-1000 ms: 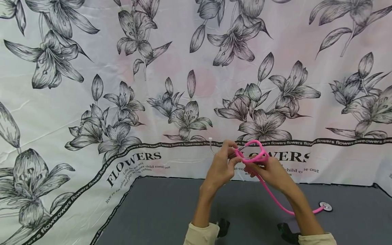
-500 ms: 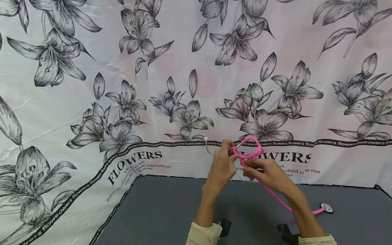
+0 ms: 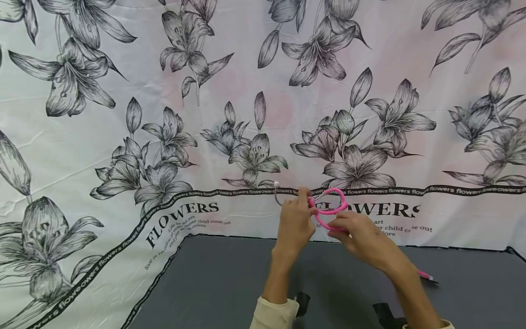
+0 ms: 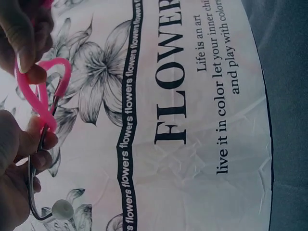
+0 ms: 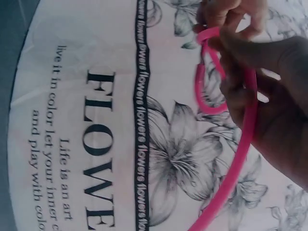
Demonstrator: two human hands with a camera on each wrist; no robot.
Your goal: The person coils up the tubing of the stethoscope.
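A stethoscope with pink tubing [image 3: 343, 201] is held up in front of the cloth by both hands. My left hand [image 3: 295, 226] pinches its metal ear tube [image 4: 32, 180] close to where the pink tubing starts. A white ear tip [image 4: 63, 210] sticks out beyond that hand. My right hand [image 3: 365, 237] grips the tubing lower down, between thumb and fingers. Between the hands the tubing bends into a loop, and in the right wrist view a long pink length [image 5: 231, 173] runs down from the right hand. The chest piece [image 3: 429, 278] shows edge-on beyond the right forearm, over the table.
A dark grey table [image 3: 222, 278] spreads beneath the forearms. Behind it hangs a white cloth [image 3: 246, 55] printed with lilies and lettering, which also runs along the left side. Black straps [image 3: 302, 304] sit at the wrists by the beige sleeves.
The right hand has slid along the tubing, away from the crossing of the loop. The loop has shifted slightly left, and the chest piece has turned from face-on to edge-on.
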